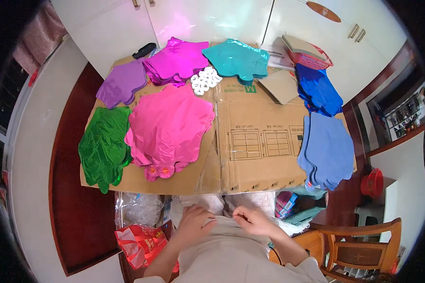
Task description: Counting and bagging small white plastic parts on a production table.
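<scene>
Both my hands rest at my lap, below the near edge of the cardboard sheet (264,174). My left hand (196,223) lies over the pale shirt (231,250) with its fingers extended. Beside it, my right hand (254,220) is curled, thumb and forefinger together; whether anything is pinched there is too small to tell. Nearest on the cardboard is a stack of glossy pink cut-out sheets (170,127), left of centre. Left of it lies a glossy green stack (104,146). A light blue stack (328,151) sits at the right.
Along the back lie purple (123,85), magenta (177,59), teal (236,59) and dark blue (318,89) stacks. White rings (205,81) are heaped between them. A red basket (314,59) stands back right. A wooden chair (363,250) and red bag (141,245) flank me.
</scene>
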Motion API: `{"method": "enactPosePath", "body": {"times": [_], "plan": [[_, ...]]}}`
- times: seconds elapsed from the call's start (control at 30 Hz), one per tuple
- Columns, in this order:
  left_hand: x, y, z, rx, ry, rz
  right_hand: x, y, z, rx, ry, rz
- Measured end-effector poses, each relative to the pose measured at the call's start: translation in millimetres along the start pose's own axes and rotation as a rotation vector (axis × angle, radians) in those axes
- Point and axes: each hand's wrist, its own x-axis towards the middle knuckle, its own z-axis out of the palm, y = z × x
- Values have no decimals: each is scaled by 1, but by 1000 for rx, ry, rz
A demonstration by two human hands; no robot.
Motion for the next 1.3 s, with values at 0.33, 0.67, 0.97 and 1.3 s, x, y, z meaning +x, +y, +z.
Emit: {"method": "enactPosePath", "body": {"times": [0.33, 0.67, 0.97, 1.3], "plan": [[17, 18, -1, -357, -79, 145, 0, -36, -20, 211, -27, -126], [-34, -61, -71, -308, 98, -324, -71, -36, -159, 862, 1133, -333], [-53, -27, -197, -991, 793, 137, -93, -26, -167, 57, 720, 108], [45, 152, -252, -81, 150, 682, 24, -146, -122, 373, 99, -519]]}}
